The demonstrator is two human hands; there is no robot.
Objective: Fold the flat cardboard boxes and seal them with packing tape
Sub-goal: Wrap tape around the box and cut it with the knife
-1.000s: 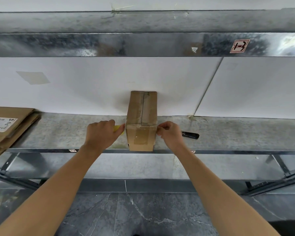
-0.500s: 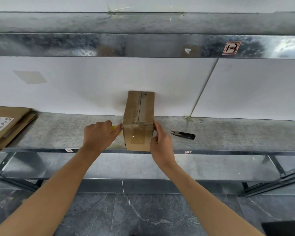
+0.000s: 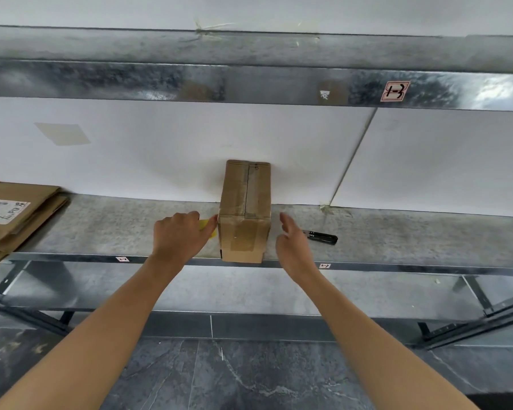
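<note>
A folded brown cardboard box (image 3: 245, 211) stands on the grey metal shelf (image 3: 116, 229), its far end against the white wall. Clear tape runs along its top seam and over its near face. My left hand (image 3: 179, 235) is curled around a yellow object (image 3: 205, 226), mostly hidden by the fingers, with the thumb touching the box's left edge. My right hand (image 3: 292, 244) hovers just right of the box, fingers apart, holding nothing and not touching it.
A stack of flat cardboard boxes (image 3: 15, 214) with a white label lies at the shelf's left end. A black cutter (image 3: 322, 236) lies on the shelf right of my right hand. Another metal shelf (image 3: 249, 81) runs overhead.
My right hand has let go of the box's right side and pulled slightly away, opening its fingers. My left hand has stayed at the box's left edge.
</note>
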